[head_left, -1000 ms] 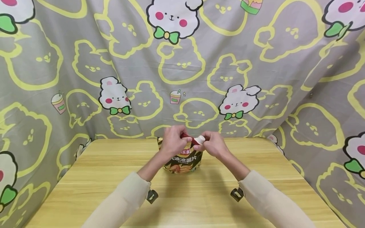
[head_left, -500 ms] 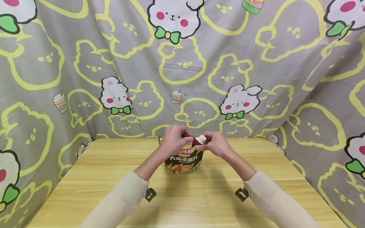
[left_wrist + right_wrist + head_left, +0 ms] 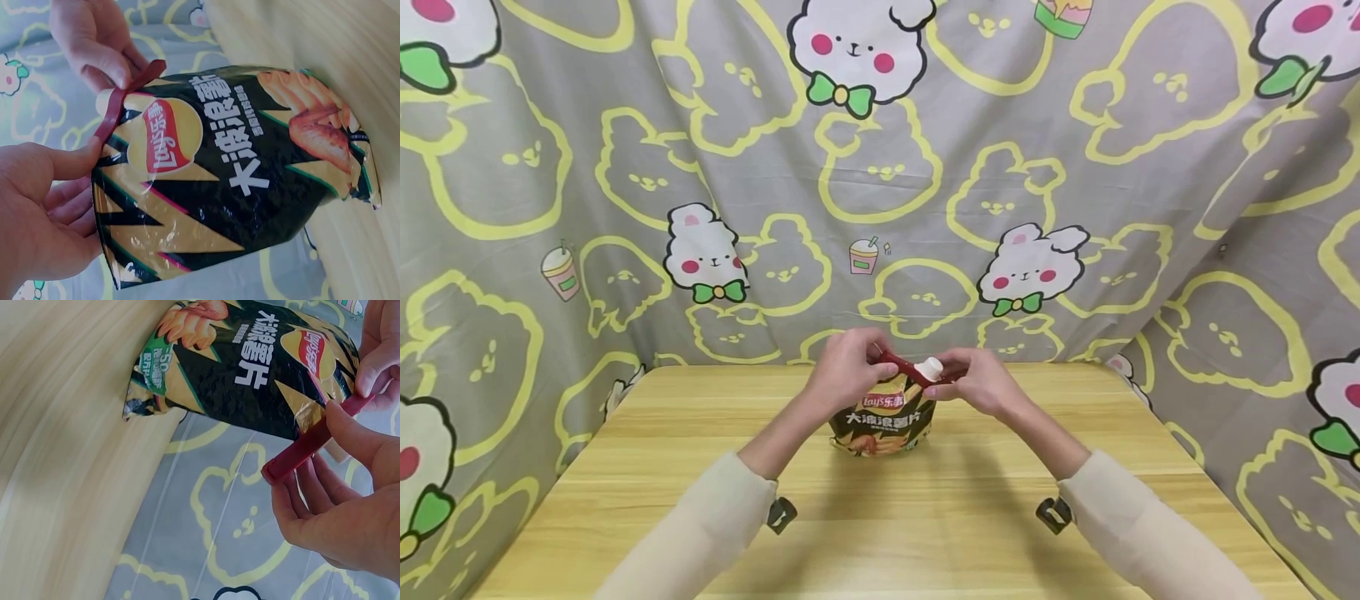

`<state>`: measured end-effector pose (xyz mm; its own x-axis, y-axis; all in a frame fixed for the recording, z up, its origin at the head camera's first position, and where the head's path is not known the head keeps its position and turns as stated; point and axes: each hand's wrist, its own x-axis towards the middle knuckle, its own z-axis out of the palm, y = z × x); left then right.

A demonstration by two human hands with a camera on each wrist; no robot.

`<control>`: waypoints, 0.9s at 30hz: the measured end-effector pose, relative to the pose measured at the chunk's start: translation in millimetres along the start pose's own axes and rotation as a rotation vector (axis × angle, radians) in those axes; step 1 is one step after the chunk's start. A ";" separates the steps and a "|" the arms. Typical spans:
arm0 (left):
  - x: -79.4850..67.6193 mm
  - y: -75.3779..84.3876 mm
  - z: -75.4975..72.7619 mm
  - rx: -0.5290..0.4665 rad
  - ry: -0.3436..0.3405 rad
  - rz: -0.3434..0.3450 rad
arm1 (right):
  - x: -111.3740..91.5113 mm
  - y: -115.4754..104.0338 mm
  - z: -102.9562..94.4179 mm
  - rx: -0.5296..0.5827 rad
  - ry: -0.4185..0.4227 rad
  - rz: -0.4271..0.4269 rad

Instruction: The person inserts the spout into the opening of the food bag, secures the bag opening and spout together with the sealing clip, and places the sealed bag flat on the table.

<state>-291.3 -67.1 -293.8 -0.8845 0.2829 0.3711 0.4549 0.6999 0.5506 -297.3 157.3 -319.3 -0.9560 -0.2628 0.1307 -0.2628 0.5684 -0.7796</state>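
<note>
A black and gold Lay's chip bag [image 3: 882,421] stands upright on the wooden table, its top between my hands. Along part of its top edge runs a red bag clip [image 3: 114,112] with a white cap [image 3: 929,368]. My left hand [image 3: 847,367] grips the bag's top edge, thumb in front at the clip's end and fingers behind. My right hand [image 3: 344,500] pinches the clip between thumb and fingers; the clip's free end sticks out past the bag's corner in the right wrist view.
The light wooden table [image 3: 700,467] extends round the bag. A grey curtain [image 3: 880,208] with rabbit prints hangs behind it and along both sides. A dark wrist mount [image 3: 781,515] sits at the left cuff, another at the right.
My right hand has shifted slightly right and down along the clip, baring more red. Both forearms have spread outward, and more of the bag's front label shows. The bag stays in place.
</note>
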 end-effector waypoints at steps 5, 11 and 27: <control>-5.8 -4.3 -8.0 0.026 0.011 -0.017 | -3.2 5.2 -5.7 -0.012 0.008 0.014; -12.6 -12.6 -16.1 0.054 0.023 -0.016 | -6.8 14.3 -11.4 -0.033 0.026 0.022; -27.2 -32.2 -28.9 0.109 0.005 -0.034 | -15.9 32.6 -12.6 -0.030 0.049 0.038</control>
<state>-278.9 -116.3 -300.0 -0.8985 0.2546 0.3576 0.4104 0.7764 0.4784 -292.3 189.8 -339.1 -0.9704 -0.2023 0.1320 -0.2294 0.6003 -0.7661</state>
